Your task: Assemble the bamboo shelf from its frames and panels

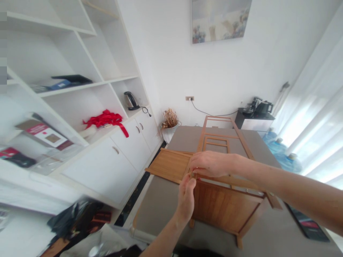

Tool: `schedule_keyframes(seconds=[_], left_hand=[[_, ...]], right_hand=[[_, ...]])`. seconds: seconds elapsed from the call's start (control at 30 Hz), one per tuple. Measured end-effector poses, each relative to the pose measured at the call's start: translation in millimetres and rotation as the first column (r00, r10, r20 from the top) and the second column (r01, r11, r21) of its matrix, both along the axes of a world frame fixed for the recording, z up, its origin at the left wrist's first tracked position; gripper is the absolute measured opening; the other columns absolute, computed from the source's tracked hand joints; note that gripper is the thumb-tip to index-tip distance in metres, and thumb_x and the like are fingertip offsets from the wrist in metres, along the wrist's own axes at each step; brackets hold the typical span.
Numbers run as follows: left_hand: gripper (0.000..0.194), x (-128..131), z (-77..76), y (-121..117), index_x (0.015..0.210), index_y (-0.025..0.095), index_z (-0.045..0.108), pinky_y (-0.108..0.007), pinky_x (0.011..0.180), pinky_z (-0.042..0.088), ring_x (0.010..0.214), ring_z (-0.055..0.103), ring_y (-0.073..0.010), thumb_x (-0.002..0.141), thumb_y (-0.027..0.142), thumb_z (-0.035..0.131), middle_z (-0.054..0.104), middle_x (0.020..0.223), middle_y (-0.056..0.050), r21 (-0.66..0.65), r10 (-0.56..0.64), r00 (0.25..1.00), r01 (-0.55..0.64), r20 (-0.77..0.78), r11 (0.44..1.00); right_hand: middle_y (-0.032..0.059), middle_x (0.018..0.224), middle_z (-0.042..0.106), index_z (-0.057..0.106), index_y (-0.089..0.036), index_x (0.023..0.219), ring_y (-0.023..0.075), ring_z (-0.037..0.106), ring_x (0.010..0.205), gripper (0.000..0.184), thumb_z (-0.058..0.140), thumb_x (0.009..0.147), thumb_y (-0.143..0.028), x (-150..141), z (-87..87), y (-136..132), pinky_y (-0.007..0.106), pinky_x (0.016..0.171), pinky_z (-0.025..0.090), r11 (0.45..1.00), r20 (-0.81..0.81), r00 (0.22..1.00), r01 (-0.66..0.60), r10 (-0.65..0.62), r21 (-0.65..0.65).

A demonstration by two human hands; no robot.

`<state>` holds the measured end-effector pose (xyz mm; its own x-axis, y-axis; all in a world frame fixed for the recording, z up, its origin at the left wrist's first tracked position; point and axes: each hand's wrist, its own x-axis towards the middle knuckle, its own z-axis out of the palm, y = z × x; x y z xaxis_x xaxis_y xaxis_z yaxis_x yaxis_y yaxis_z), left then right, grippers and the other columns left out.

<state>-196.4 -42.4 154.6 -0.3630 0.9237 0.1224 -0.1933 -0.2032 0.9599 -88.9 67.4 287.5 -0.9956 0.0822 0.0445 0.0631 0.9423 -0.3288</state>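
A wooden frame with a solid panel [227,207] stands on the grey table [158,200]. Both hands meet at its upper left corner. My right hand [213,163] comes over the top with thumb and fingers pinched together on something too small to make out. Just below, my left hand [187,196] is closed with its fingertips at the same corner; what lies between them is hidden. Left of the hands a second wooden panel [168,166] lies flat. Behind them extends a long open wooden frame [242,141], with a smaller frame [216,141] inside its outline.
White shelves [99,85] with a kettle [130,100] and red ribbon [105,119] line the left. Water bottles [291,162] stand by the curtain at right. A dark flat object [308,223] lies at the table's right. Black bags [77,217] are at lower left.
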Motion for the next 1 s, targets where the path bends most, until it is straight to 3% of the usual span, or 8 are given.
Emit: schedule_keyframes(seconds=[0.3,0.5,0.6,0.73,0.9,1.0], left_hand=[[0.025,-1.4,-0.4,-3.3,0.089,0.016,0.064,-0.032,0.078,0.043,0.086,0.058,-0.0220,0.082,0.033,0.048,0.067,0.087,-0.006,0.009,-0.020,1.000,0.020,-0.015,1.000],[0.025,-2.8,-0.7,-4.4,0.090,0.015,0.064,-0.031,0.076,0.043,0.084,0.058,-0.0216,0.081,0.035,0.051,0.066,0.086,-0.007,-0.002,-0.024,1.000,0.025,0.019,1.000],[0.024,-3.1,-0.2,-4.3,0.089,0.016,0.064,-0.032,0.076,0.043,0.083,0.057,-0.0215,0.081,0.034,0.050,0.065,0.086,-0.006,0.000,-0.031,0.999,0.031,0.007,1.000],[0.023,-2.6,0.9,-4.1,0.089,0.018,0.064,-0.032,0.075,0.043,0.081,0.057,-0.0211,0.083,0.034,0.049,0.065,0.082,-0.005,0.000,-0.030,0.999,0.030,-0.014,1.000],[0.026,-0.7,3.4,-4.6,0.087,0.016,0.064,-0.032,0.076,0.043,0.082,0.057,-0.0215,0.083,0.036,0.049,0.065,0.082,-0.006,-0.002,-0.021,0.999,0.021,-0.024,1.000],[0.026,-0.8,-0.1,-5.0,0.088,0.016,0.065,-0.033,0.077,0.043,0.083,0.057,-0.0218,0.083,0.036,0.049,0.065,0.082,-0.006,-0.004,-0.004,1.000,0.004,-0.021,1.000]], right_hand=[[0.0083,0.089,0.065,0.062,-0.015,0.086,0.0154,0.056,0.075,0.016,0.048,0.084,-0.022,-6.3,-3.4,-1.3,0.026,0.064,0.042,0.981,0.135,0.980,0.158,-0.143,-0.112],[0.0103,0.089,0.064,0.057,-0.014,0.083,0.0190,0.055,0.087,0.012,0.045,0.084,-0.016,-4.2,-16.5,-5.7,0.032,0.077,0.042,0.999,-0.051,0.998,0.034,-0.035,-0.013],[0.0092,0.090,0.064,0.056,-0.015,0.085,0.0177,0.056,0.086,0.010,0.046,0.084,-0.016,-0.9,-20.2,-5.1,0.031,0.075,0.042,0.994,-0.069,0.995,0.065,-0.072,-0.088],[0.0048,0.084,0.065,0.055,-0.016,0.086,0.0136,0.057,0.072,0.011,0.044,0.084,-0.018,-0.8,-19.1,-3.9,0.025,0.064,0.042,0.959,0.051,0.984,0.180,-0.173,-0.218],[0.0081,0.082,0.064,0.056,-0.015,0.074,0.0167,0.055,0.074,0.017,0.044,0.083,-0.022,-7.1,-14.5,-7.1,0.027,0.066,0.040,0.983,0.050,0.982,0.183,-0.184,0.012],[0.0082,0.081,0.063,0.055,-0.015,0.071,0.0165,0.054,0.074,0.021,0.039,0.084,-0.020,-12.2,-10.2,-8.5,0.027,0.067,0.040,0.985,0.096,0.981,0.170,-0.171,0.022]])
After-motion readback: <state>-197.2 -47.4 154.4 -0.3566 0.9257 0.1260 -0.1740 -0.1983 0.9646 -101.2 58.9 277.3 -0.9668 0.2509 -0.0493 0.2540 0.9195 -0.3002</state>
